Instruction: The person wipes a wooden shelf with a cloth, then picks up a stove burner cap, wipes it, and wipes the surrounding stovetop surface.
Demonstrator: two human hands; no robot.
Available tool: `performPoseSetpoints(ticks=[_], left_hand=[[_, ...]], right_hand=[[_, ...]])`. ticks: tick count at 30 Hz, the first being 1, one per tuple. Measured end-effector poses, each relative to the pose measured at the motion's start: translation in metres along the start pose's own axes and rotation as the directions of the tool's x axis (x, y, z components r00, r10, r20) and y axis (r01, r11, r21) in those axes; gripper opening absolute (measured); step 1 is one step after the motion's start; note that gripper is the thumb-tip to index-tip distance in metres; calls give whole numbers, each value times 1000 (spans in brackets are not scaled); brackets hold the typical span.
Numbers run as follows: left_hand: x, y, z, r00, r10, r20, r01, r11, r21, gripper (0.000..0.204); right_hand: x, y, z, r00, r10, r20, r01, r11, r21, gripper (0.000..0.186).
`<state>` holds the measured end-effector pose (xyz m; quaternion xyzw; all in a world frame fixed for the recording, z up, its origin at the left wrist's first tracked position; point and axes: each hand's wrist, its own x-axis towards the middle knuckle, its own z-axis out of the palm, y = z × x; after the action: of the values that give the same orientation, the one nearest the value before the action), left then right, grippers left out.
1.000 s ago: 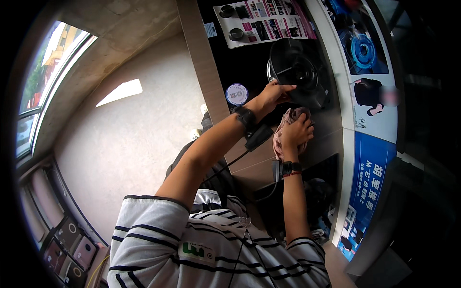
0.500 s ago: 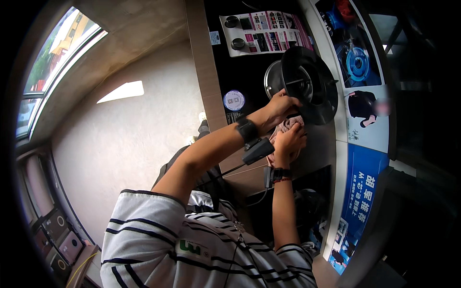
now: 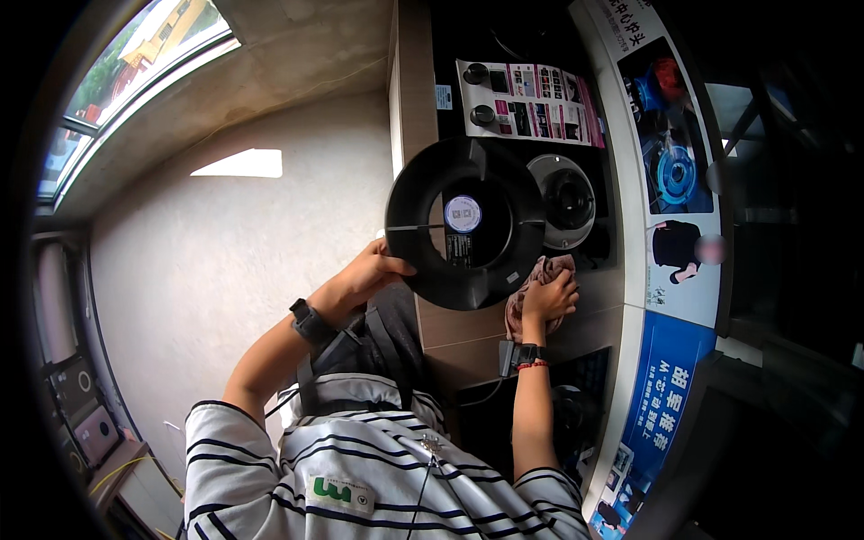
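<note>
A black ring-shaped pan support [image 3: 412,193] with short prongs is held up, tilted, over the stove's front edge. My left hand [image 3: 364,273] grips its lower left rim, thumb on top; the fingers beneath are partly hidden. Through the ring's opening, a round white-and-purple sticker [image 3: 463,214] shows on the black stove top. My right hand [image 3: 547,301] is closed on a crumpled pinkish-brown cloth [image 3: 555,266], resting by the counter just below the ring. Behind the ring, the round burner [image 3: 570,200] with its silver-grey surround lies uncovered.
A printed leaflet [image 3: 540,97] lies on the stove around two dark knobs [image 3: 482,115]. Picture panels [image 3: 673,162] and a blue banner [image 3: 661,387] line the right side. Below the wood-look counter [image 3: 450,328] is a dark recess. A window [image 3: 135,63] is at upper left.
My left hand has brought the pan support left and toward me, off the burner, with its face now turned up. My right hand, still on the cloth, has moved slightly down and apart from the left.
</note>
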<state>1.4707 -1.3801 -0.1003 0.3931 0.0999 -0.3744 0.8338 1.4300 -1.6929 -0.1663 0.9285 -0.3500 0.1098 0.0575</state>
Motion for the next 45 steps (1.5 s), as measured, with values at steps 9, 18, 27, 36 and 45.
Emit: performPoseSetpoints(ticks=[9, 18, 27, 36, 45], left_hand=[[-9, -23, -37, 999, -13, -38, 10, 997, -71, 36], [-3, -36, -54, 999, -48, -2, 48, 998, -46, 30], [9, -57, -73, 996, -87, 22, 89, 988, -126, 31], [4, -58, -75, 987, -157, -38, 151, 979, -137, 23], [11, -62, -66, 973, -124, -194, 138, 989, 59, 31]], right_hand=[[3, 29, -15, 936, 102, 337, -169, 969, 178, 71], [1, 32, -4, 968, 31, 248, -117, 932, 343, 78], [14, 36, -42, 896, -131, 424, -156, 802, 577, 59], [41, -89, -156, 725, -684, -82, 652, 642, 404, 50], [41, -187, -79, 333, -931, 152, 929, 351, 113, 43]])
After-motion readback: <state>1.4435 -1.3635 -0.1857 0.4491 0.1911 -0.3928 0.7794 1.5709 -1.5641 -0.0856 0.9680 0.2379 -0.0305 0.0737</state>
